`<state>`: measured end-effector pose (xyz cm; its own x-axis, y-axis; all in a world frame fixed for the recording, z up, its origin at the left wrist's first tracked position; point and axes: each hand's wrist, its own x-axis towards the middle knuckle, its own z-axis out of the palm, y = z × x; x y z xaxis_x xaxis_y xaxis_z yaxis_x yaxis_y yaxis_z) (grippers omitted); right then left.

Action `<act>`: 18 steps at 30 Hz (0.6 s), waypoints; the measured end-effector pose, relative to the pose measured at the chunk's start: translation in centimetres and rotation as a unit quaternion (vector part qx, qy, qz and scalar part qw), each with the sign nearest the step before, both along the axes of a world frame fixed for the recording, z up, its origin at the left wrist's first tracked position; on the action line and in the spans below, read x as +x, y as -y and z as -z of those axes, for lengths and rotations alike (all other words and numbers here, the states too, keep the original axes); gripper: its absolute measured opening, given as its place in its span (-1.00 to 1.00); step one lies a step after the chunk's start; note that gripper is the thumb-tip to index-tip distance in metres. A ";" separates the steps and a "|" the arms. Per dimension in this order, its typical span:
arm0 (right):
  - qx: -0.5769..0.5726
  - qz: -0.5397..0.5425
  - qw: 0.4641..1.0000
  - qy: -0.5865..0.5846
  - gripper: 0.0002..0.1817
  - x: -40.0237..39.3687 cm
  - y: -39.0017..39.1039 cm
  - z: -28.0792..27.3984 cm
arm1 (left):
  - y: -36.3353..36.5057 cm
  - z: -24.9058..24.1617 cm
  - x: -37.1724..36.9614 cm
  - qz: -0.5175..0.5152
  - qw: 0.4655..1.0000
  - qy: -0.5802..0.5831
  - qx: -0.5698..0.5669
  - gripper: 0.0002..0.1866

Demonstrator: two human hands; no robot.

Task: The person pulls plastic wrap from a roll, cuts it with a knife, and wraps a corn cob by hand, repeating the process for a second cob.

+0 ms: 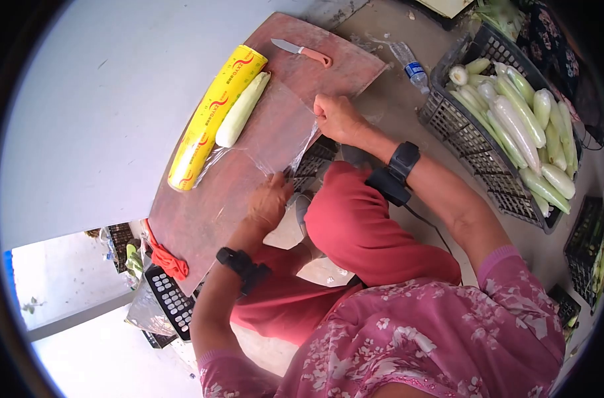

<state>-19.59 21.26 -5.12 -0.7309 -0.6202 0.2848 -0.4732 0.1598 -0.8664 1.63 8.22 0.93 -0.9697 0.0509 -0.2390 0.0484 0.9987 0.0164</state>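
Observation:
A yellow roll of cling film (212, 123) lies along the back edge of the reddish wooden board (202, 229). A pale green zucchini-like vegetable (242, 113) rests beside the roll, on the film. From the roll a clear sheet of cling film (265, 149) stretches toward me, its near edge bunched. My right hand (341, 119) is closed on one corner of that edge. At the other corner, my left hand (270, 202) pinches the film, its fingertips partly hidden.
A knife (303, 52) with an orange handle lies at the board's far end. To the right stands a black crate (461, 139) of pale vegetables, with a plastic bottle (411, 69) near it. Red cloth (169, 261) hangs at the board's left edge, by a black keypad-like object (170, 298).

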 end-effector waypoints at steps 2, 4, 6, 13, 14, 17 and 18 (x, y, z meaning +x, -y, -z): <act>-0.004 0.003 0.999 -0.038 -0.89 0.1 0.1 0.0 | -0.5 0.0 1.2 -0.005 1.000 -0.021 -0.002 -0.89; 0.009 0.002 0.999 -0.036 -0.88 0.3 0.0 -0.2 | -0.8 0.6 2.2 -0.026 0.996 -0.081 0.041 -0.86; 0.023 0.016 0.998 -0.051 -0.89 0.5 0.2 -0.2 | -0.6 1.0 2.5 -0.069 0.992 -0.073 0.079 -0.84; 0.055 0.039 0.997 0.039 -0.89 0.7 -1.0 -1.7 | -0.7 2.2 2.9 -0.060 0.982 -0.132 0.122 -0.86; 0.043 0.052 0.998 0.021 -0.89 0.9 -0.9 -1.6 | -0.9 2.7 2.8 -0.090 0.975 -0.141 0.144 -0.86; 0.016 0.081 0.996 -0.020 -0.90 1.8 -0.7 -0.4 | -2.2 3.7 2.7 -0.162 0.951 -0.158 0.209 -0.84; 0.009 0.087 0.996 -0.025 -0.90 2.0 -0.7 -0.1 | -2.7 3.4 2.8 -0.174 0.944 -0.160 0.229 -0.82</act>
